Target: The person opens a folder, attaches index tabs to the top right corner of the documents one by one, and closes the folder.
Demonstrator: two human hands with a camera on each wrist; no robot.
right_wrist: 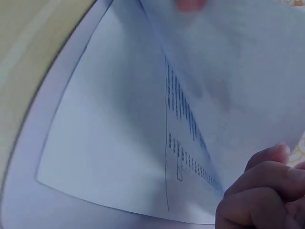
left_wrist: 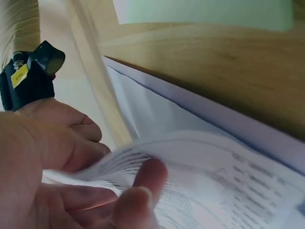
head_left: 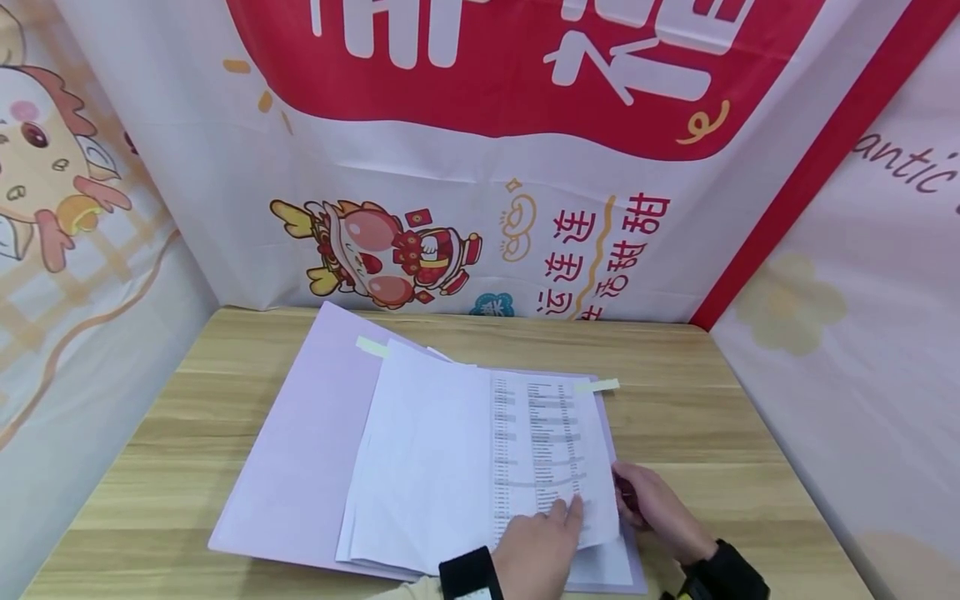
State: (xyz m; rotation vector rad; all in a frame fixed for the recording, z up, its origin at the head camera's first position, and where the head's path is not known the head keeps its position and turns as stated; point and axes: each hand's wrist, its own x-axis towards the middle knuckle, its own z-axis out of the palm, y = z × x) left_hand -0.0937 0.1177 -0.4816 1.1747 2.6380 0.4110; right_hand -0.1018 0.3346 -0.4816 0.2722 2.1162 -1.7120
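Note:
A lavender folder [head_left: 281,467] lies spread on the table, bearing a stack of papers. A printed page [head_left: 536,442] with columns of small text covers its right part; a blank sheet [head_left: 420,467] faces up at left. My left hand [head_left: 536,550] lies over the page's lower part, two fingers on the print. In the left wrist view the raised printed page [left_wrist: 224,162] runs between thumb and fingers. My right hand [head_left: 660,508] holds the page's right edge with curled fingers [right_wrist: 262,186]. Beneath the raised page, another sheet [right_wrist: 105,114] shows.
Pale green tabs stick out from the papers, one tab [head_left: 371,347] at upper left and another tab [head_left: 597,386] at upper right. The wooden table [head_left: 697,417] is bordered by printed cloth hangings, including the back cloth [head_left: 420,150]. Each wrist wears a dark band.

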